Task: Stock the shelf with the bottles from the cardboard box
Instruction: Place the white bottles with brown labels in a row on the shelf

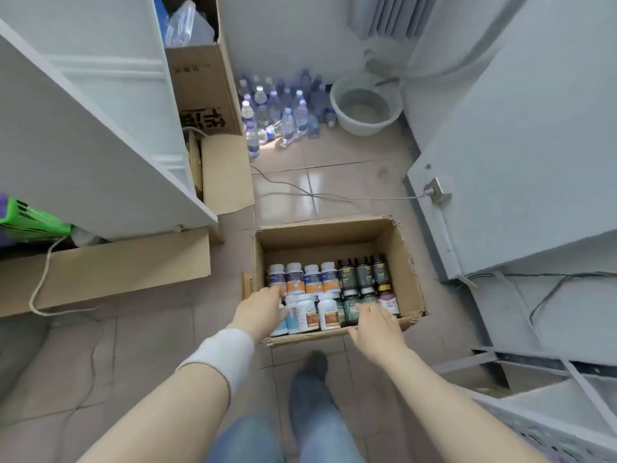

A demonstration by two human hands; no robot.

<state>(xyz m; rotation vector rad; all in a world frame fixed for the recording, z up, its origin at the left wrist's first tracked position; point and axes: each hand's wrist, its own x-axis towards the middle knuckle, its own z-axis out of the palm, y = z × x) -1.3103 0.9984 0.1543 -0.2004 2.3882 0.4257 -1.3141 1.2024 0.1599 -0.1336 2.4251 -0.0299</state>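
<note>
An open cardboard box (397, 248) stands on the tiled floor in front of me. Inside it, several supplement bottles stand in two rows: white bottles (312, 279) on the left, dark green bottles (364, 270) on the right. My left hand (262, 307) reaches into the box's left side, with its fingers over a white bottle in the front row. My right hand (375, 324) hovers over the box's near right edge, fingers spread above the dark bottles. White shelf units stand at the left (100, 155) and at the right (521, 182).
Several water bottles (283, 111) and a pale basin (365, 108) stand on the floor at the back. Cardboard boxes (203, 91) are stacked beside the left shelf. A white cable (317, 194) crosses the floor behind the box. My foot (312, 379) is just before the box.
</note>
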